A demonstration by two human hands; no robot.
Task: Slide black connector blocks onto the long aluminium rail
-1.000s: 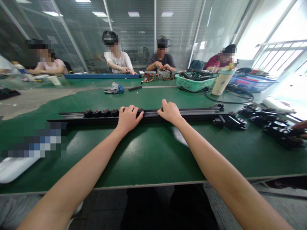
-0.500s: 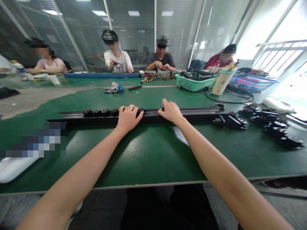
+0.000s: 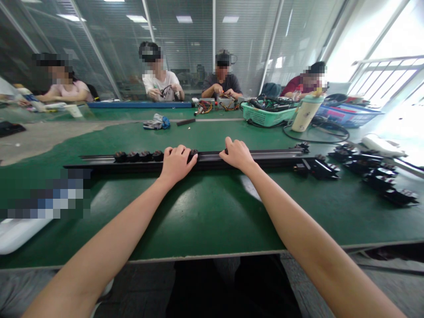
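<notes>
A long black rail point(image 3: 271, 157) lies across the green table point(image 3: 205, 207) in front of me. Several small black socket modules point(image 3: 139, 155) sit in its left half. My left hand point(image 3: 176, 162) rests on the rail with fingers curled over a module at the row's right end. A little to the right, my right hand point(image 3: 237, 154) grips the rail's top edge with bent fingers. Loose black modules point(image 3: 374, 173) lie in rows at the right.
Several people sit working along the table's far side. A green basket of cables point(image 3: 266, 114), a cream cup point(image 3: 306, 114) and a black cord stand at the back right. A blue-grey cloth point(image 3: 157, 122) lies mid-table. A white object point(image 3: 16, 233) sits at the near left.
My hands stay on the rail almost unmoved. A hand at the far right edge a second ago has left the view. The person opposite has lowered a cable.
</notes>
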